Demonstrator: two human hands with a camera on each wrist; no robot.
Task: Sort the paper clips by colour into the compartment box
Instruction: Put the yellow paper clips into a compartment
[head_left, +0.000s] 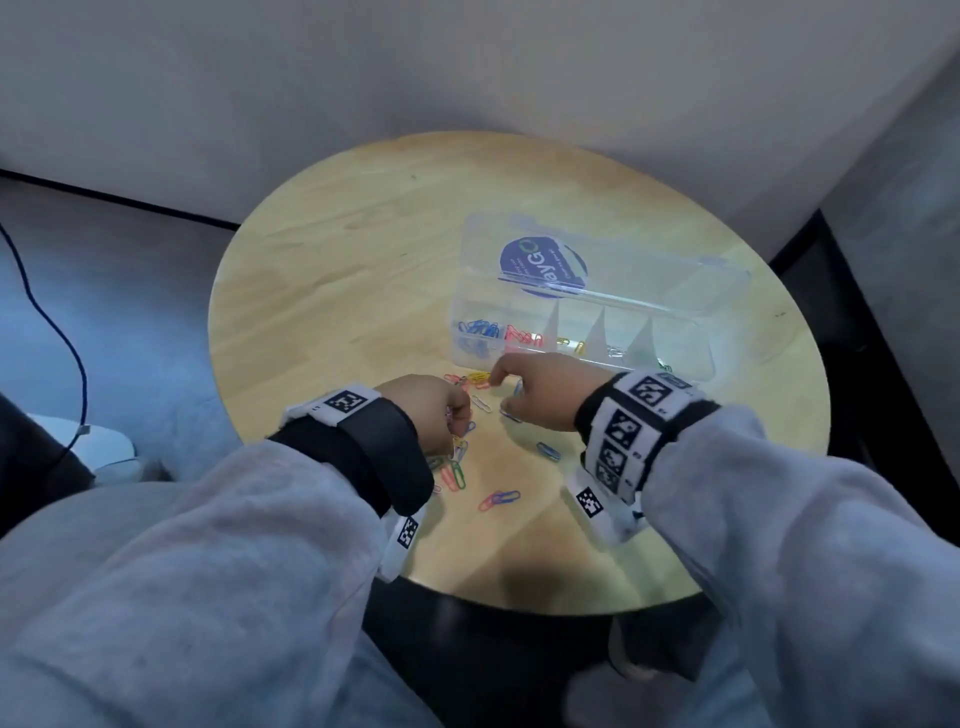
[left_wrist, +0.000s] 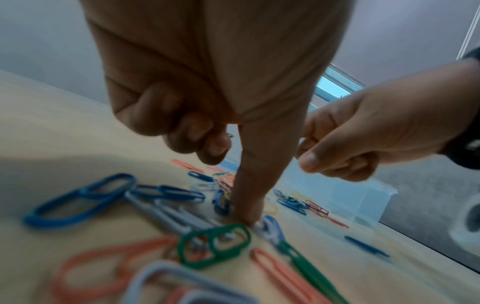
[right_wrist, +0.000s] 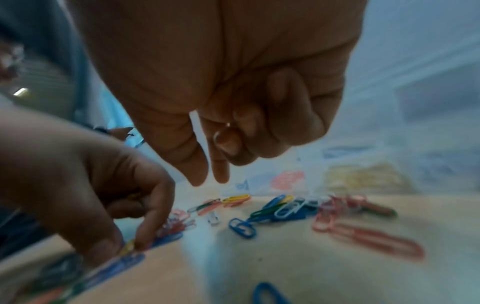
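Loose paper clips (head_left: 467, 467) in blue, red, green, yellow and white lie on the near part of the round table. My left hand (head_left: 457, 421) is down in the pile; its thumb and a fingertip pinch a yellow paper clip (right_wrist: 128, 246) against the tabletop, the other fingers curled. My right hand (head_left: 501, 389) hovers just right of it, in front of the clear compartment box (head_left: 675, 358). Its thumb and forefinger point down, close together with nothing between them (right_wrist: 207, 181). The other fingers curl round a small white paper clip (right_wrist: 228, 125). The box holds blue clips (head_left: 478, 328), red clips (head_left: 522, 335) and yellow clips (head_left: 569, 343) in separate compartments.
The box's open lid (head_left: 623, 270) stands up behind the compartments, with a blue round label on it. The table (head_left: 337, 270) sits in a corner between grey walls. A dark cable (head_left: 62, 338) hangs over the floor at the left.
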